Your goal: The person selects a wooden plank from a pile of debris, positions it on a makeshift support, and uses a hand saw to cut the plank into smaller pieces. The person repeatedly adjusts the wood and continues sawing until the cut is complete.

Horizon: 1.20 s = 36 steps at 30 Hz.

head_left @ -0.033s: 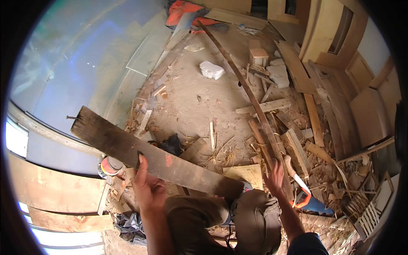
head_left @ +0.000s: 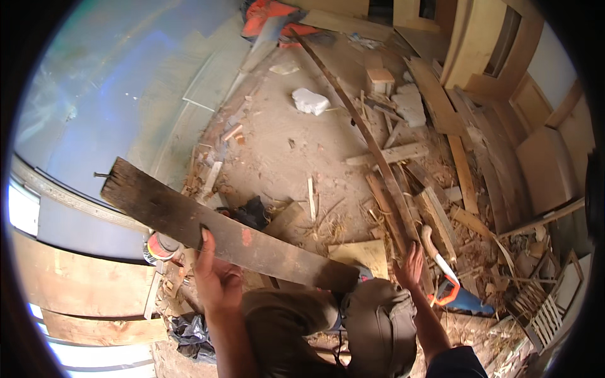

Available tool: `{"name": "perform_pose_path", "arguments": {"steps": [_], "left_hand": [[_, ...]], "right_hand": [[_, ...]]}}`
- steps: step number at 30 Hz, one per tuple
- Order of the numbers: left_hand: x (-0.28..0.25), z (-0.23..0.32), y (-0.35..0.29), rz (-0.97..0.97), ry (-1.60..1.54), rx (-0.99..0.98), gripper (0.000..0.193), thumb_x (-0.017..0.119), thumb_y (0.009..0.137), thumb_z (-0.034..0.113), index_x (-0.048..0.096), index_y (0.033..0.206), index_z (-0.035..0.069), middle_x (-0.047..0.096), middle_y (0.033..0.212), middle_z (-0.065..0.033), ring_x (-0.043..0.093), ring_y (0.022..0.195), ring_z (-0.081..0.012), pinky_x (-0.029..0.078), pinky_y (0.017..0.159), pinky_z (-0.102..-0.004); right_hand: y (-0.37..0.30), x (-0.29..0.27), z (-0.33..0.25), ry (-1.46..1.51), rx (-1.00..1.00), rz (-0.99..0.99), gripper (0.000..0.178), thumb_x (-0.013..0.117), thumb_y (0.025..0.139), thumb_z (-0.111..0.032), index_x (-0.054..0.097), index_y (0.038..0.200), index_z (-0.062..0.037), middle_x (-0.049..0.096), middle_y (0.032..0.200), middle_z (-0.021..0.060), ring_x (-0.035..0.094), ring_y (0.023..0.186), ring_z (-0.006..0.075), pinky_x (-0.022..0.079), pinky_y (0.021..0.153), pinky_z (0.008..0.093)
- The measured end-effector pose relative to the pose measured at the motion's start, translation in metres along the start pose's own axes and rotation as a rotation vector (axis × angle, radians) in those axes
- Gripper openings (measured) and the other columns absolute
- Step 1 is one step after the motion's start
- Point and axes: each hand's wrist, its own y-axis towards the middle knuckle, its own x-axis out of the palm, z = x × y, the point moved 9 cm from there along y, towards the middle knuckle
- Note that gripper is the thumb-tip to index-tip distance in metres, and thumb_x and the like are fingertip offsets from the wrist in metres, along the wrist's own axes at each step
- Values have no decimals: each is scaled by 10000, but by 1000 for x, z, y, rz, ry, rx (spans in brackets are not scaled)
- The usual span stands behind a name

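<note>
My left hand (head_left: pixel 215 277) grips the lower edge of a worn dark plank (head_left: pixel 217 233), its thumb pressed on the face. The plank slants across in front of me from upper left to my knees, and a nail (head_left: pixel 101 174) sticks out of its far left end. My right hand (head_left: pixel 411 268) is open, fingers stretched out, lying against the near end of a long narrow wooden strip (head_left: pixel 365 135). Just to its right lies a handsaw (head_left: pixel 449 286) with an orange and white handle and a blue blade.
Scrap wood, shavings and broken pieces (head_left: pixel 435 217) litter the right side. A white lump (head_left: pixel 310 101) lies on the dirt floor. A paint can (head_left: pixel 164 246) stands at left, with a black plastic bag (head_left: pixel 192 337) below. Boards and panels (head_left: pixel 498 57) lean at the right wall.
The view has shifted very slightly. My right hand lies flatter along the strip, fingers closer together. The plank stays in my left hand.
</note>
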Motion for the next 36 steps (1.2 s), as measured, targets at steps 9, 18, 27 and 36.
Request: {"name": "perform_pose_path", "arguments": {"steps": [9, 18, 27, 36], "left_hand": [[-8, -9, 13, 6, -13, -50, 438, 616, 1019, 349, 550, 1345, 65, 654, 1234, -77, 639, 1125, -240, 540, 939, -429], [-9, 8, 8, 7, -55, 26, 439, 622, 1016, 347, 543, 1352, 75, 655, 1226, -77, 650, 1114, -241, 548, 926, -426], [-22, 9, 9, -17, -63, 27, 407, 620, 1018, 339, 553, 1327, 82, 681, 1185, -66, 672, 1084, -223, 558, 887, -432], [-68, 13, 27, 14, -38, -46, 490, 676, 973, 393, 570, 1335, 80, 672, 1229, -96, 649, 1131, -273, 535, 923, -497]], "right_hand": [[-44, 30, 88, -186, 296, -379, 865, 695, 848, -567, 418, 1423, 17, 587, 1301, 266, 603, 1168, 421, 493, 987, 518], [-23, -44, -5, 508, 214, -307, 575, 814, 793, -392, 652, 1123, 50, 711, 1060, 272, 707, 972, 382, 546, 851, 450], [60, -54, -139, 559, 104, -230, 678, 775, 790, -530, 689, 1082, 76, 708, 1019, 309, 694, 1034, 414, 538, 885, 459], [108, -52, -53, 61, 88, -340, 751, 764, 778, -561, 631, 1180, 60, 681, 1091, 322, 679, 1018, 438, 546, 889, 487]]}}
